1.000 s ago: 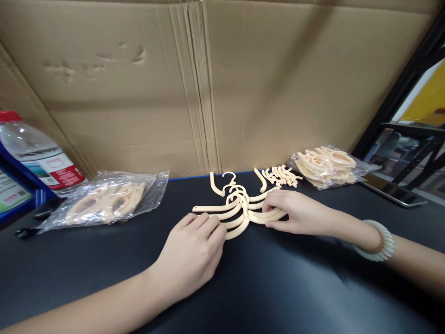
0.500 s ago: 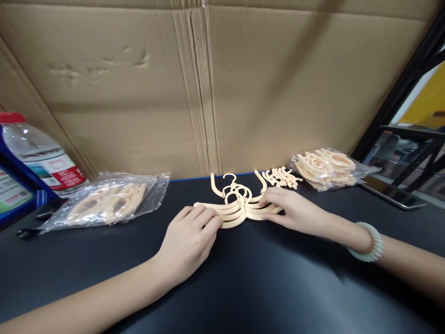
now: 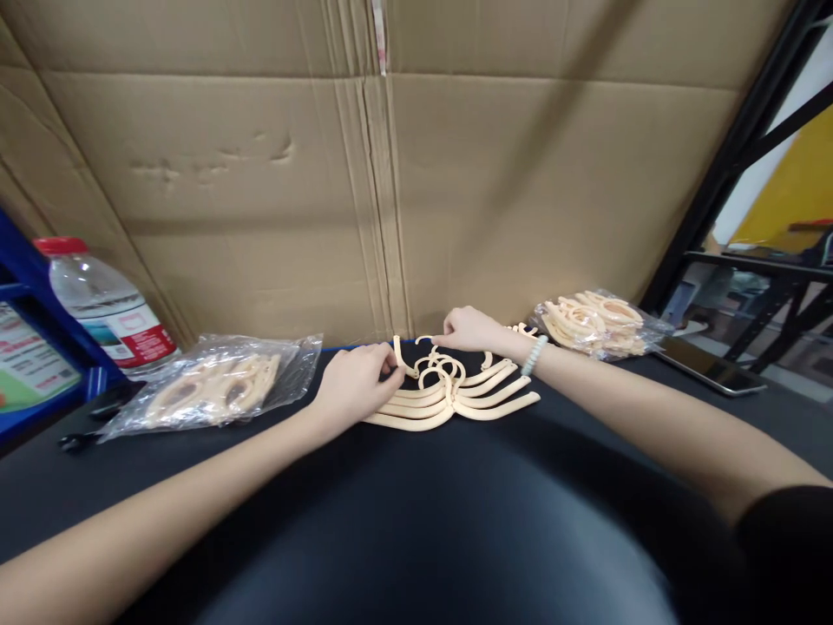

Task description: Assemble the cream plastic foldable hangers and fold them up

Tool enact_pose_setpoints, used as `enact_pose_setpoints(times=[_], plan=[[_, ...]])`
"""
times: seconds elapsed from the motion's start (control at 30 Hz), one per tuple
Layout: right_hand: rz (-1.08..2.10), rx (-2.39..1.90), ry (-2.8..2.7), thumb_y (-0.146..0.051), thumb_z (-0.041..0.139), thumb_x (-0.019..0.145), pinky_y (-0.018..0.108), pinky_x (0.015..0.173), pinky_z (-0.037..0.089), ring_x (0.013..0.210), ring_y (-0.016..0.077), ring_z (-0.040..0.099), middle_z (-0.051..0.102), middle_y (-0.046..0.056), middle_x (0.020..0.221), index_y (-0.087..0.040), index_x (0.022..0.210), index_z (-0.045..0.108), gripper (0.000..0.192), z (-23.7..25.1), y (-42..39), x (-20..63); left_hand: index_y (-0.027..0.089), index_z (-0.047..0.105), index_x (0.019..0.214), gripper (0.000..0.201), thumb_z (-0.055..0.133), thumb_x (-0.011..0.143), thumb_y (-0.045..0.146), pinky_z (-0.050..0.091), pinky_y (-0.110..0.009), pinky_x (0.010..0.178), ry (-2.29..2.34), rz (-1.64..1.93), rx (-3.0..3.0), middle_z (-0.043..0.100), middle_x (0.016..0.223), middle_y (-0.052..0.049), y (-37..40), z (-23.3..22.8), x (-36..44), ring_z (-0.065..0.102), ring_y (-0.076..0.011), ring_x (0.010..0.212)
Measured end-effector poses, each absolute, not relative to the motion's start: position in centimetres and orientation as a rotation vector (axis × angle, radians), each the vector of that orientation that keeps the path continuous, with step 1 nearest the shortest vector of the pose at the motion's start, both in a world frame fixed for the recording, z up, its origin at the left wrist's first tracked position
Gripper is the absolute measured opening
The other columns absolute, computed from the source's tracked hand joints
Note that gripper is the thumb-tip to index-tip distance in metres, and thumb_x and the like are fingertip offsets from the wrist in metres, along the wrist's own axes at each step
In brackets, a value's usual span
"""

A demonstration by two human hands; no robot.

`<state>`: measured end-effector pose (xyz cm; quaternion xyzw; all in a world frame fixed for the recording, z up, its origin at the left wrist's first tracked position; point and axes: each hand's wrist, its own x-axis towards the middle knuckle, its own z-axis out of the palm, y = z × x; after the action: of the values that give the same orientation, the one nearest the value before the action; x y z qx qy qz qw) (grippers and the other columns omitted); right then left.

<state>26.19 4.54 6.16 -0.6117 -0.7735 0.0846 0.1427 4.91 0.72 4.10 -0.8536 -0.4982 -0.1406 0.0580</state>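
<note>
Reaching forward with both hands over a fanned stack of small cream plastic hangers [image 3: 449,395] lying flat on the dark surface [image 3: 416,521], close to the cardboard wall [image 3: 260,191] beyond the fingertips. Left hand [image 3: 355,382] curling over the left ends of the hanger arms, fingers bent and thumb pinching toward a loose hook piece [image 3: 398,354] standing just ahead of the knuckles; closing partly, though whether actually gripping that piece is too hidden to tell. Right hand [image 3: 472,330] stretching further out, fingers loosely curved, fingertips touching the cluster of hook tops at the far side of the stack; not clearly clamping anything. Wearing a pale beaded bracelet [image 3: 534,354] at the right wrist.

Looking light, thin and stiff, these hangers: smooth moulded plastic, likely sliding easily over one another and over the slick surface, and likely snapping if bent hard at the slender hooks. Best taking hold at the thicker middle where arms meet hook, or squeezing the stacked arms together from both ends.

Lying to the left of the left hand, a clear bag of similar pieces [image 3: 214,386], with a water bottle [image 3: 108,304] beyond it. Sitting to the right of the right hand, another bagged batch [image 3: 595,323], a row of loose hooks [image 3: 524,330] just beside the wrist, and a flat dark tablet [image 3: 706,365] further right.
</note>
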Motion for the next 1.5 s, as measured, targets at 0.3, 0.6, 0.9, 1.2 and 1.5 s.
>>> enact_pose_setpoints(times=[0.3, 0.6, 0.9, 1.2, 1.5], plan=[[0.703, -2.109, -2.119, -0.033, 0.057, 0.092, 0.035, 0.076, 0.055, 0.087, 0.0172, 0.063, 0.063, 0.006, 0.105, -0.014, 0.108, 0.060, 0.025, 5.6, 7.8, 23.4, 0.015, 0.058, 0.115, 0.031, 0.057, 0.092, 0.035, 0.053, -0.042, 0.082, -1.972, -0.049, -2.507, 0.062, 0.113, -0.008, 6.7, 4.4, 8.0, 0.063, -0.0214, 0.096], [1.077, -1.734, -1.679, -0.028, 0.056, 0.093, 0.017, 0.043, 0.039, 0.048, 0.0046, 0.044, 0.053, -0.004, 0.067, -0.013, 0.083, 0.057, 0.018, 7.0, 6.5, 26.7, 0.015, 0.059, 0.114, 0.028, 0.059, 0.091, 0.031, 0.053, -0.041, 0.082, -2.139, -0.322, -2.592, 0.062, 0.114, -0.008, 7.1, 6.0, 5.0, 0.063, -0.0216, 0.097], [1.336, -1.156, -1.410, -0.035, 0.054, 0.090, 0.017, 0.038, 0.024, 0.044, 0.0035, 0.030, 0.040, -0.006, 0.060, -0.018, 0.069, 0.045, 0.029, 4.6, -2.8, 27.3, 0.015, 0.057, 0.103, 0.030, 0.046, 0.090, 0.040, 0.053, -0.026, 0.064, -1.893, -1.242, -3.123, 0.066, 0.089, -0.004, -1.9, 4.3, 4.9, 0.066, -0.0168, 0.079], [1.432, -0.849, -1.279, -0.046, 0.066, 0.083, 0.019, 0.044, 0.046, 0.050, 0.0069, 0.049, 0.052, -0.004, 0.064, -0.018, 0.078, 0.050, 0.032, -0.5, -7.6, 25.1, 0.018, 0.048, 0.088, 0.022, 0.066, 0.083, 0.032, 0.058, -0.030, 0.069, -1.690, -2.279, -3.173, 0.059, 0.085, 0.001, -6.1, 0.1, 5.7, 0.065, -0.0133, 0.074], [1.501, -0.818, -1.241, -0.039, 0.067, 0.084, 0.016, 0.040, 0.048, 0.057, 0.0088, 0.055, 0.054, -0.003, 0.069, -0.019, 0.081, 0.052, 0.025, -0.4, -7.6, 25.5, 0.019, 0.046, 0.078, 0.021, 0.065, 0.084, 0.024, 0.053, -0.025, 0.066, -1.602, -2.371, -3.114, 0.055, 0.077, 0.005, -6.0, 0.2, 5.8, 0.060, -0.0091, 0.065]])
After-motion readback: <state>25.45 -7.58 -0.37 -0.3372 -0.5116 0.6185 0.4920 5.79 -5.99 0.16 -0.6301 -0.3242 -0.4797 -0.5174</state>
